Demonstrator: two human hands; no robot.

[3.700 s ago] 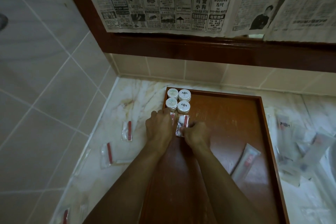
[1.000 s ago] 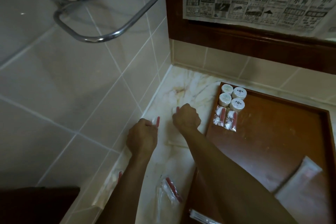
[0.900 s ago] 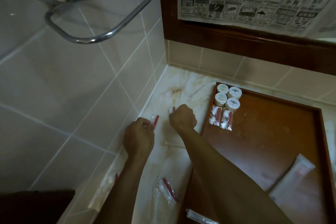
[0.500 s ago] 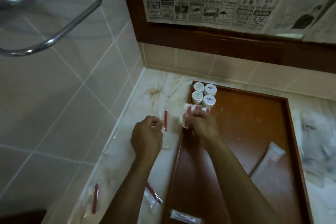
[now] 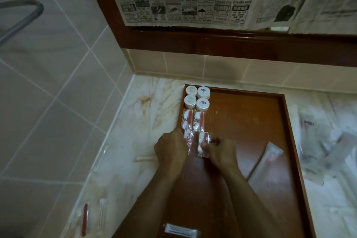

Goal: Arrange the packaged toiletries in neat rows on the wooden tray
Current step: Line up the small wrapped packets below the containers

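Four round white tubs and clear packs sit in two rows on the brown tray.

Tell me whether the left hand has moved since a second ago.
Yes. The left hand has moved from the marble counter rightward onto the wooden tray, just below the placed packets.

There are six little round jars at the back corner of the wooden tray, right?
Not six. The head view shows four round jars, two by two, in the back left corner of the wooden tray.
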